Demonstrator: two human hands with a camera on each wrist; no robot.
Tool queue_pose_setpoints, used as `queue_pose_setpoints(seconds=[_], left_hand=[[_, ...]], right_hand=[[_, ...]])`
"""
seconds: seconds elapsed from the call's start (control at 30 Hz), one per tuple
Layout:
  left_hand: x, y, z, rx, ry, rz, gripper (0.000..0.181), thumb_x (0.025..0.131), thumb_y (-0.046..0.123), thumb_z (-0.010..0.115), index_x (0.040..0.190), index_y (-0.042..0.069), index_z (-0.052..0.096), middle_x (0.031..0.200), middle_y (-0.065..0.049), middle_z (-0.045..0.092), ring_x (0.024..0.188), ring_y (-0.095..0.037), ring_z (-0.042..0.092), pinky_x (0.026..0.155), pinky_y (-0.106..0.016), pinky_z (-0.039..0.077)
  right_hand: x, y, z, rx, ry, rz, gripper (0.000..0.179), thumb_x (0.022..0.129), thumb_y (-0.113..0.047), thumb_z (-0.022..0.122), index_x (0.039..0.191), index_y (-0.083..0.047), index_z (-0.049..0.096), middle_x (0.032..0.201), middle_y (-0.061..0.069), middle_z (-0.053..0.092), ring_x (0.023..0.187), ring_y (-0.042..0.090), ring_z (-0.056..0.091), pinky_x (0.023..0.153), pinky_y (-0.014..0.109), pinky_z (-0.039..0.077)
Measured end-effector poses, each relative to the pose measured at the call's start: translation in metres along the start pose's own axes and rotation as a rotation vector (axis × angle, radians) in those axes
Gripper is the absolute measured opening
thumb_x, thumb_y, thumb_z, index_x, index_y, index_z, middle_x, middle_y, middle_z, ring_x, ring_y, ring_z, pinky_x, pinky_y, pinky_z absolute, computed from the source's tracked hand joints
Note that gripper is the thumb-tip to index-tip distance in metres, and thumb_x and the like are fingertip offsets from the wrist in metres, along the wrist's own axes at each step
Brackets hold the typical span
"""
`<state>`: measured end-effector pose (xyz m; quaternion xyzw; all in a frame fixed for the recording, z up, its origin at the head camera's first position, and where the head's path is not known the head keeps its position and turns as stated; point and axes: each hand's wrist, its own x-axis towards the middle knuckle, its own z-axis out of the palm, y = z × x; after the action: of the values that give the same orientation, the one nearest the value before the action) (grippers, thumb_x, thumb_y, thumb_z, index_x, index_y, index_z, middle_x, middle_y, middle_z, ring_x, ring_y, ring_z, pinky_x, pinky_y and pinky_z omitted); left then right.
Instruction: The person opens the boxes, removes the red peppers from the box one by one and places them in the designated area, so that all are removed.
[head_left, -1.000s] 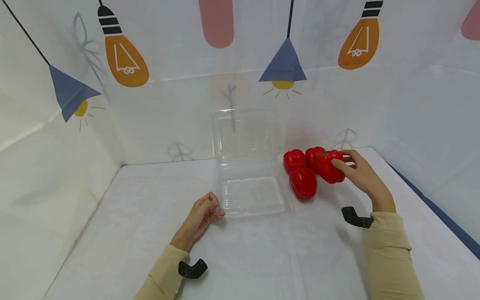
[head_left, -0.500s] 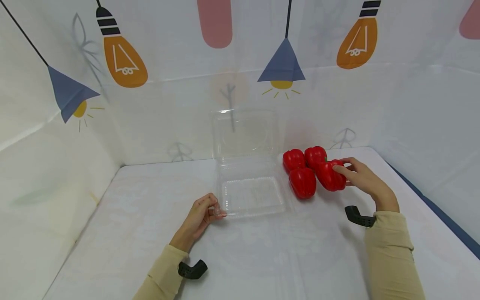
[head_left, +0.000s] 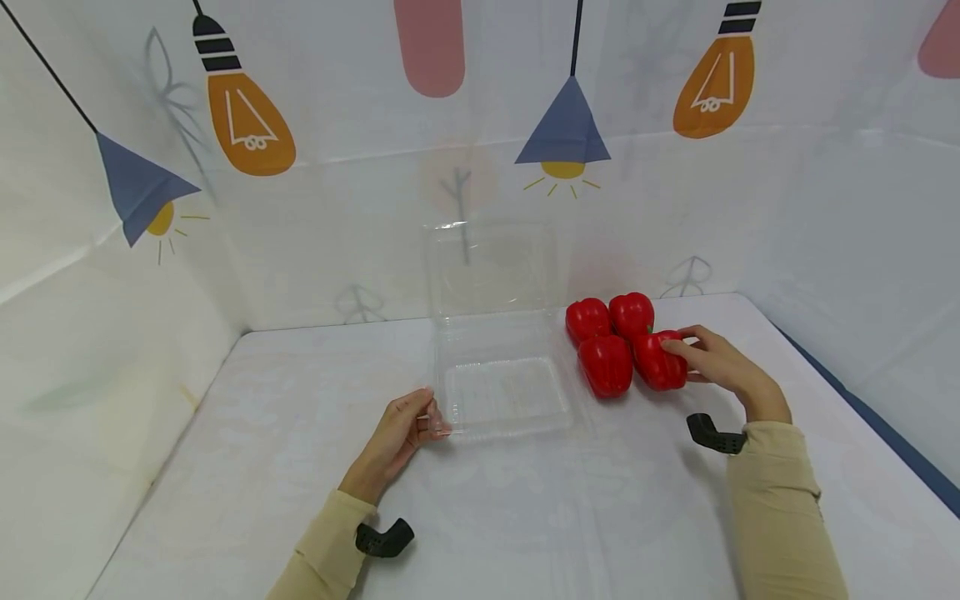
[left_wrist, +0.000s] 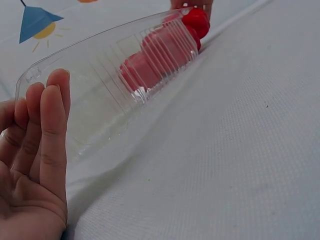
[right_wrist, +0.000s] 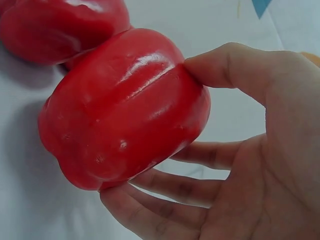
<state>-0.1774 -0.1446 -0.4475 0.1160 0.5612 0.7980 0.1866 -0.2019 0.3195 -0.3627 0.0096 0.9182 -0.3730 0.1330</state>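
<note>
My right hand (head_left: 723,364) holds a red bell pepper (head_left: 660,360) between thumb and fingers, at the front right of a cluster of red peppers. In the right wrist view the thumb lies on one side of this bell pepper (right_wrist: 125,110) and the fingers on the other. Three more red peppers (head_left: 606,367) stand close beside it. My left hand (head_left: 397,435) pinches the front left corner of a clear plastic clamshell box (head_left: 510,429), whose lid (head_left: 491,271) stands raised at the back. Through its wall the left wrist view shows blurred red peppers (left_wrist: 165,47).
A white cloth covers the table (head_left: 480,517). Behind it hangs a white curtain (head_left: 337,225) printed with lamps and bulbs, close to the raised lid. Black wrist mounts (head_left: 385,538) jut from both sleeves.
My right hand has brought the held bell pepper down and toward me, beside the others. The left hand stays at the box corner; the box's lid has tilted slightly.
</note>
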Motion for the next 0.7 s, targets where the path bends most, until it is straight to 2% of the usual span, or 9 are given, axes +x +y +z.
queue_pose_setpoints(seconds=[0.1,0.33,0.57,0.7], left_hand=[[-0.0001,-0.0001,0.0004,-0.002,0.001,-0.001,0.032,0.098,0.033,0.048,0.074,0.012,0.055,0.067,0.004,0.058,0.068,-0.009,0.068,0.070,-0.025,0.058],[0.0000,0.0001,0.0019,0.003,0.070,-0.012,0.029,0.096,0.032,0.052,0.076,0.011,0.053,0.066,0.004,0.057,0.067,-0.009,0.068,0.068,-0.024,0.058],[0.0007,0.0001,0.0025,0.016,0.099,-0.025,0.028,0.095,0.031,0.054,0.077,0.010,0.053,0.066,0.003,0.055,0.067,-0.011,0.067,0.069,-0.025,0.058],[0.0008,0.0002,0.0026,0.026,0.100,-0.020,0.019,0.097,0.027,0.053,0.087,0.011,0.052,0.066,0.003,0.056,0.067,-0.011,0.067,0.070,-0.027,0.058]], right_hand=[[0.0015,0.0025,0.0010,0.012,-0.022,0.008,0.078,0.097,-0.051,0.039,0.143,0.008,0.018,0.133,0.034,0.037,0.114,0.046,0.050,0.090,0.047,0.053],[0.0042,0.0053,0.0030,0.032,-0.051,0.028,0.082,0.096,-0.054,0.037,0.143,0.009,0.015,0.136,0.034,0.034,0.117,0.046,0.047,0.092,0.046,0.052],[0.0068,0.0045,0.0065,0.035,-0.045,0.028,0.082,0.096,-0.054,0.037,0.143,0.009,0.016,0.136,0.034,0.034,0.117,0.046,0.047,0.093,0.047,0.051],[0.0074,0.0038,0.0079,0.033,-0.044,0.024,0.081,0.096,-0.053,0.036,0.143,0.010,0.016,0.136,0.035,0.035,0.117,0.046,0.047,0.093,0.046,0.051]])
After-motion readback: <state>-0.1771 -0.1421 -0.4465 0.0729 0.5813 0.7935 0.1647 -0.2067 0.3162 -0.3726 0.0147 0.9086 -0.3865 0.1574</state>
